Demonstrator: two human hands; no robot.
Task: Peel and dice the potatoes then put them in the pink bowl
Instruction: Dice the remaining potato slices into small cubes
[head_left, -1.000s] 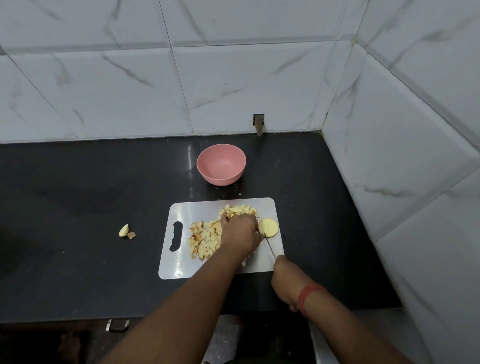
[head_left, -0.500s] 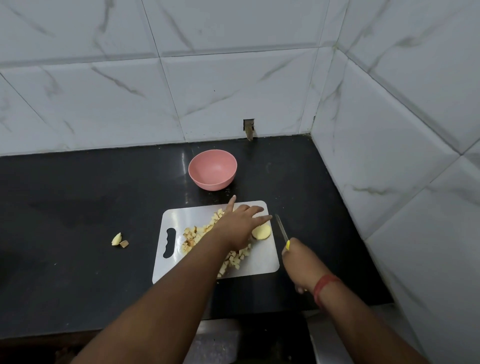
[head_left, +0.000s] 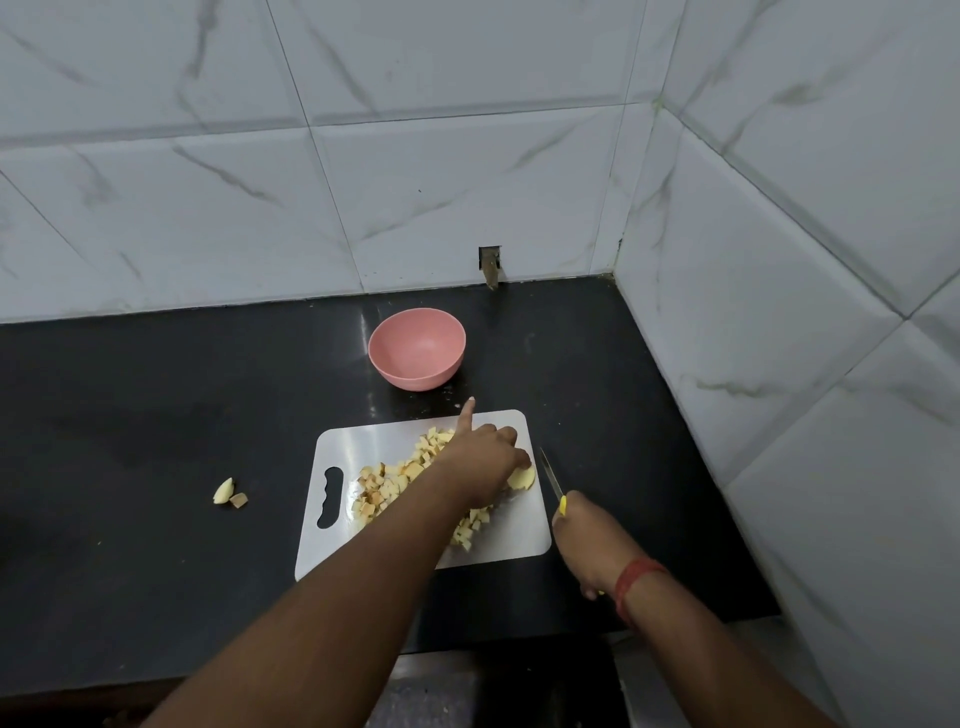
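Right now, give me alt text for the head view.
On a white cutting board, the left hand holds a potato piece beside a pile of diced potato, while the right hand grips a yellow-handled knife. An empty pink bowl sits behind the board on the black counter.

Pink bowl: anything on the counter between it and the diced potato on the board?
Nothing visible. The pink bowl sits just beyond the cutting board's far edge, with bare black counter between it and the diced potato. Only the left hand's raised forefinger points that way.
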